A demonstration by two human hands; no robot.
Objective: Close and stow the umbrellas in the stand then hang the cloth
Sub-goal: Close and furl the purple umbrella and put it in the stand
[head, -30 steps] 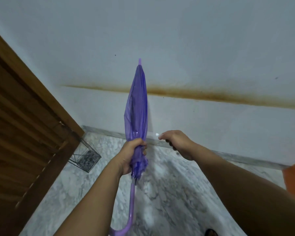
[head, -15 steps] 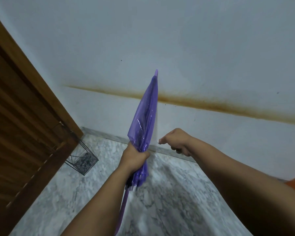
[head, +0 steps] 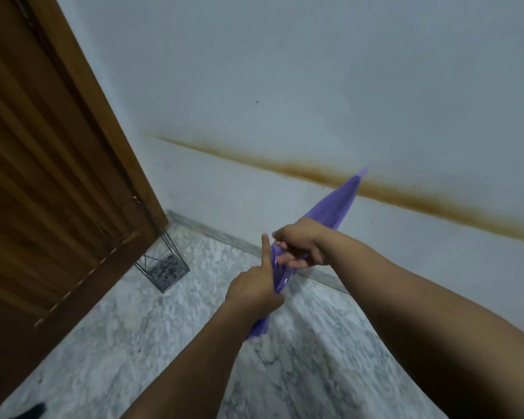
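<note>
Left hand (head: 253, 290) and right hand (head: 300, 247) are gripping the folded umbrella (head: 330, 211), tip pointing at 1 o'clock; its canopy is likely being slippery and soft, so grip the gathered middle.

lighting is dim, even and cool, with no visible source and no hard shadows. the wall (head: 315, 71) shows a slight blue cast. wide-angle distortion bends the door (head: 43, 176) edge. the floor (head: 88, 358) at the lower edge appears smeared, possibly by motion blur. no glare.
</note>
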